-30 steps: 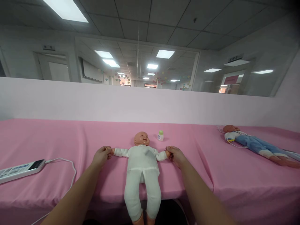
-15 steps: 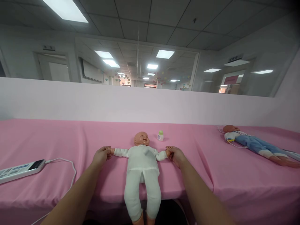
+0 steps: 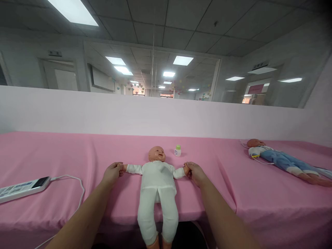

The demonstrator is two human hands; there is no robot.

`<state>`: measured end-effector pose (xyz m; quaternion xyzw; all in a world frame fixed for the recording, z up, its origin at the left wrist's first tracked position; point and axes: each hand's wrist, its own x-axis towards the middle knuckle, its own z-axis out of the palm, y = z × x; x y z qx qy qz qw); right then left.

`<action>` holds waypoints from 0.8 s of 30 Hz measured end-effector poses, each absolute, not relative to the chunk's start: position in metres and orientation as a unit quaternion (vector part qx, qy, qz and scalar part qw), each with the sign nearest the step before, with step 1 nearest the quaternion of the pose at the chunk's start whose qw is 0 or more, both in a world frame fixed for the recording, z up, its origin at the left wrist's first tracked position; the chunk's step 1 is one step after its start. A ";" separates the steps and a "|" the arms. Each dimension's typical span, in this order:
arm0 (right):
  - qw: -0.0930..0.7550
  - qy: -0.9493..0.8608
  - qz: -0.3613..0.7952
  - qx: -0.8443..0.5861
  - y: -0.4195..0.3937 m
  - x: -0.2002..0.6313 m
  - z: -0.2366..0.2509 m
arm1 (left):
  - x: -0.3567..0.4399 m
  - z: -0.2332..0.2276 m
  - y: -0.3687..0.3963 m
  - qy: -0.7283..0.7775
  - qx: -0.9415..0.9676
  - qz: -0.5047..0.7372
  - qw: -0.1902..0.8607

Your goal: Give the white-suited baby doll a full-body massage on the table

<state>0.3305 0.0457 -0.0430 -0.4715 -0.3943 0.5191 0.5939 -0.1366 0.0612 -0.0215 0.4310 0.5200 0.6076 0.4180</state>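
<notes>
Pink cloth [image 3: 59, 148]: is covering the table, its soft fabric creasing in shallow folds and draping over the front edge.
White device [image 3: 24, 189]: is lying on the cloth at far left, a long, hard-looking bar with printed labels and a dark panel near its end.
White cord [image 3: 69, 176]: is coming out of that end, thin and smooth, curving round and trailing down to the front.
Left hand [image 3: 112, 172]: I am pinching the doll's small, rigid-looking hand on this side; my grip is closing firmly round it.
Doll [image 3: 158, 176]: is lying on its back on the table between my hands, arms spreading wide, its bald head shining smoothly, matte white clothing wrapping rounded limbs, legs extending past the front edge.
Small bottle [image 3: 177, 150]: is standing upright near the doll's head, squat and whitish, wearing a rounded light-green cap.
Right hand [image 3: 195, 172]: I am clasping the doll's other hand, this grip closing too.
Second doll [image 3: 277, 159]: is lying at far right, wearing white and soft blue cloth, pale slender tubing looping beside it.
</notes>
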 end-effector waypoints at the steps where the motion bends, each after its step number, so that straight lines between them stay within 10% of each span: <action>1: 0.598 -0.386 0.519 -0.474 0.046 0.330 -0.043 | -0.137 -0.022 0.062 0.521 0.428 0.608 0.419; 24: 0.589 -0.413 0.522 -0.458 0.053 0.336 -0.052 | -0.135 -0.020 0.059 0.514 0.455 0.598 0.414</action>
